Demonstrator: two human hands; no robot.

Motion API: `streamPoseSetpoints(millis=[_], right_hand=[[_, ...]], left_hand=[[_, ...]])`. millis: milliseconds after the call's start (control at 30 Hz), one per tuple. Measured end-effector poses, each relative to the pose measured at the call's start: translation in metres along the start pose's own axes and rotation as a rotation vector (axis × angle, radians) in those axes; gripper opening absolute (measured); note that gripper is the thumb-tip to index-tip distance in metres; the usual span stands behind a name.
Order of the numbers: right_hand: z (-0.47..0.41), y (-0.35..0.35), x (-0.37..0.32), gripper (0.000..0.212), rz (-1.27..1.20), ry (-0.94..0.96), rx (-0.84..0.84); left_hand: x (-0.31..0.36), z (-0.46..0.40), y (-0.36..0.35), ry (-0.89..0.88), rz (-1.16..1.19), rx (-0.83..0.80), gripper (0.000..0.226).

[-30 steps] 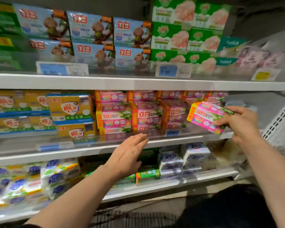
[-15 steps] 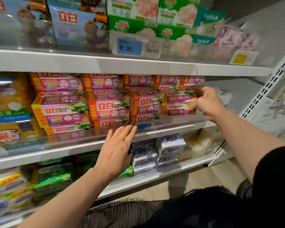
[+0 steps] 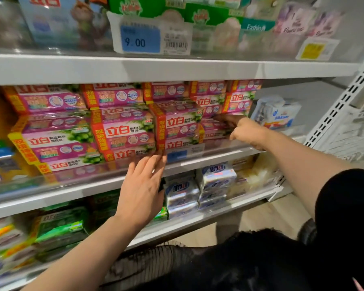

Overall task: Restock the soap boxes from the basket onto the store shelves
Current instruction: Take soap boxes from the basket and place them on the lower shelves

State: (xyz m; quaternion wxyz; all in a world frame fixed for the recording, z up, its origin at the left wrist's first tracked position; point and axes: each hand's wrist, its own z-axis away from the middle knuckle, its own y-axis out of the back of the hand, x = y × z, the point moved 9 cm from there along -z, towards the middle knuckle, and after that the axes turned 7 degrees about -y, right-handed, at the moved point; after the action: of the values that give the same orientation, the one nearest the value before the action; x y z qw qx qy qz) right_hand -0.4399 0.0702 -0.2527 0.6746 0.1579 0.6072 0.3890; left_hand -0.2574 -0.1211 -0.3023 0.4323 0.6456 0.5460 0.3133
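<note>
While the right hand [image 3: 243, 131] presses a pink soap box [image 3: 213, 126] lying lengthwise left-right into the shelf [image 3: 219, 153] stack, fingers extended, the left hand [image 3: 142, 190] hovers flat, holding nothing.

Bare forearms; short black sleeve [image 3: 345, 206] on right arm; black clothing [image 3: 229, 265] below.

It was a shop: white shelves [image 3: 177, 70] stacked with soap boxes [image 3: 122, 131], and a price tag [image 3: 140, 39] reading 9.00 at upper centre.
</note>
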Motion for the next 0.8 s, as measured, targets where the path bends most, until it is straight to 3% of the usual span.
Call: streamPoseSetpoints(millis=[100,200,300,500,600,700,800], right_hand=[[0.027,0.015,-0.002,0.053,0.066,0.026,0.059],[0.076,0.038,-0.001,0.065,0.133,0.092,0.055],[0.139,0.073,0.015,0.063,0.246,0.136,0.076],[0.287,0.14,0.107,0.045,0.059,0.015,0.189],[0.346,0.148,0.169,0.041,0.059,-0.123,0.258],[0.392,0.147,0.228,0.043,0.101,-0.244,0.34],[0.435,0.147,0.264,0.046,0.171,-0.324,0.442]], left_hand=[[0.0,0.002,0.001,0.0,0.017,-0.024,0.087],[0.004,0.002,0.011,0.032,0.13,-0.021,0.087],[0.032,-0.018,0.035,-0.01,0.303,0.047,0.077],[0.189,-0.094,0.113,-0.589,0.424,0.118,0.027],[0.282,-0.104,0.125,-0.829,0.483,0.054,0.028],[0.362,-0.091,0.109,-0.986,0.474,-0.166,0.04],[0.42,-0.07,0.093,-1.118,0.467,-0.28,0.053]])
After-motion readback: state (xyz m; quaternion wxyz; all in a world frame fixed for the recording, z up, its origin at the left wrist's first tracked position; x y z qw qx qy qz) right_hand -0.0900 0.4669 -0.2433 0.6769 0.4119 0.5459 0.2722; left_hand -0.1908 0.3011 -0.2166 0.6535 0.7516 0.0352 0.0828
